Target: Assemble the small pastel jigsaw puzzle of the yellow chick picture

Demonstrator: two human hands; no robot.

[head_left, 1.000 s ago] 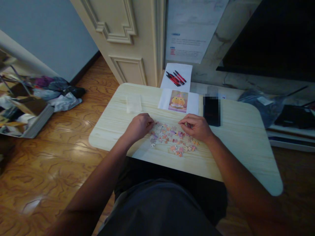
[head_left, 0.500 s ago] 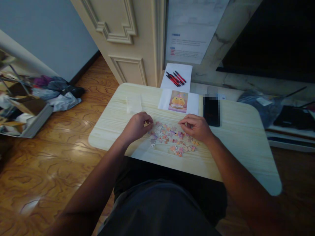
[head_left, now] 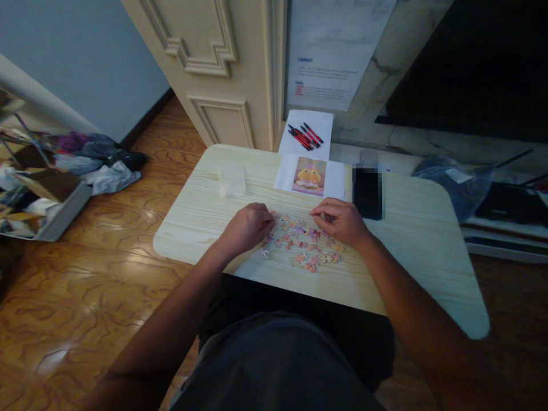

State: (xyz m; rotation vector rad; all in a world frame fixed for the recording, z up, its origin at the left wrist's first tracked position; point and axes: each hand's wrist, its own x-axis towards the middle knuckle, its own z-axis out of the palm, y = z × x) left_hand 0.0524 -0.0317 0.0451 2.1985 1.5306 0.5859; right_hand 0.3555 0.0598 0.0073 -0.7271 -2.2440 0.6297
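A loose pile of small pastel puzzle pieces [head_left: 302, 245] lies on the pale wooden table [head_left: 428, 251] in front of me. My left hand [head_left: 247, 227] rests at the pile's left edge, fingers curled, fingertips pinching a puzzle piece. My right hand [head_left: 341, 221] sits on the pile's upper right, thumb and forefinger pinched on a small piece. Just beyond the pile lies a reference picture [head_left: 309, 176] of a yellow cartoon figure on white paper.
A dark phone [head_left: 367, 195] lies to the right of the picture, and a clear plastic bag [head_left: 232, 180] to its left. Red and black pens [head_left: 305, 136] rest on a white sheet behind the table. Clutter [head_left: 64, 171] covers the wooden floor at left.
My left hand drew back slightly, then moved right into the pile's edge. My right hand has stayed almost still.
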